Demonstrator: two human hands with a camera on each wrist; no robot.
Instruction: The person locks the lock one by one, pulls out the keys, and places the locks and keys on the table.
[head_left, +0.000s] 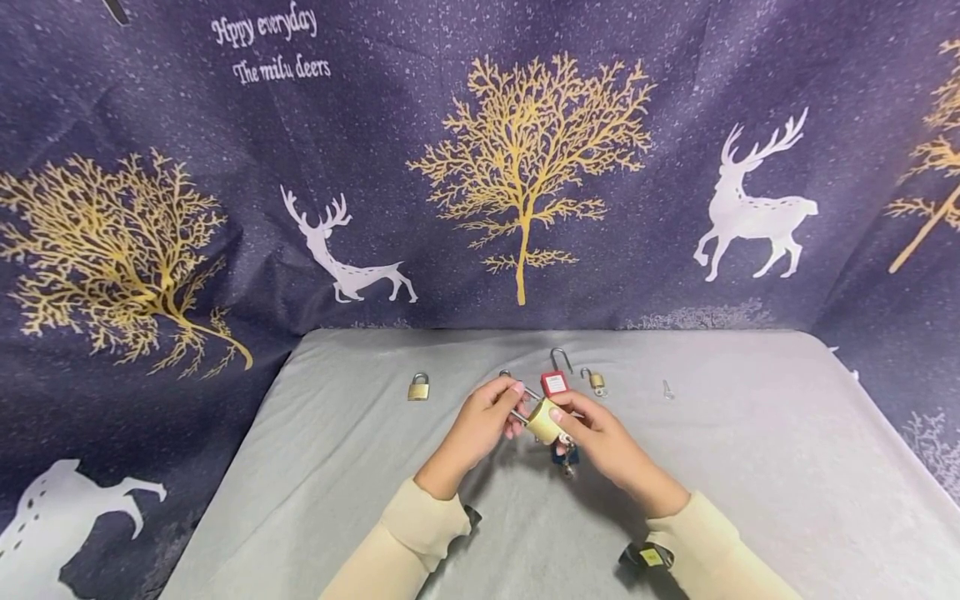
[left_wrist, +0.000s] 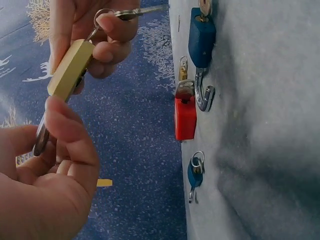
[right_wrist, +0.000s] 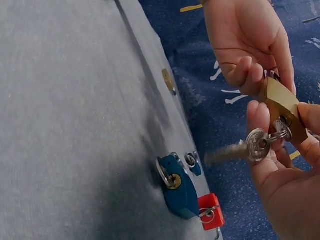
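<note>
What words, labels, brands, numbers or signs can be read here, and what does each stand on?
"Hppy everyday": upper left of the dark backdrop.
"The milu deers": same backdrop, just below.
White label on red padlock: too small to read.
Yellow patch on black right-wrist device: too small to read.
Held brass padlock: no readable marking.

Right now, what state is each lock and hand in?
Held brass padlock: gripped; locked or unlocked unclear.
Left hand: pinching it.
Right hand: holding it.
Far-left brass padlock: closed.
Red padlock: open.
Small brass padlock: open.
Large blue padlock: open, key inserted.
Small blue padlock: unclear.
</note>
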